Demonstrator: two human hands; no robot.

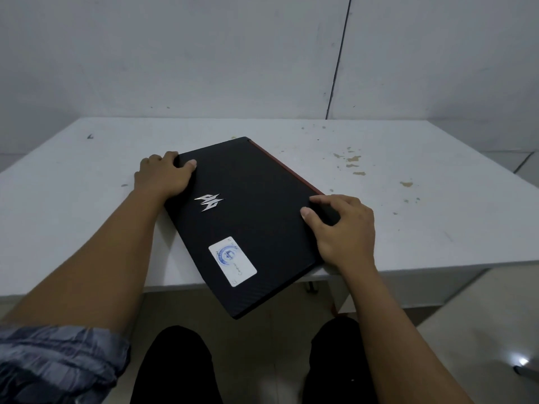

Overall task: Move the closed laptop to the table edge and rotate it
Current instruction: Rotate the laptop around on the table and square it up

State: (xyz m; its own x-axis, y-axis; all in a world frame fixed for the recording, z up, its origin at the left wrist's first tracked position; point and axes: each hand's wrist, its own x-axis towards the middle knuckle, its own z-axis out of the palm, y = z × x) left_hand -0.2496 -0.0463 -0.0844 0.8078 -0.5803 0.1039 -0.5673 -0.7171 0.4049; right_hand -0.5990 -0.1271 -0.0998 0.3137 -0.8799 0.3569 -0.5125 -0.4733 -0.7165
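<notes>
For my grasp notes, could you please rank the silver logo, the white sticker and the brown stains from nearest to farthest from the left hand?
From the left hand:
1. Silver logo, beside it on the lid.
2. White sticker, toward the near corner.
3. Brown stains, far right on the table.

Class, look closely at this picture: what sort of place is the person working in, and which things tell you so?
Probably a plain office or workroom. Clues: a bare white table with stains, a closed black laptop, blank white walls and a tiled floor.
</notes>
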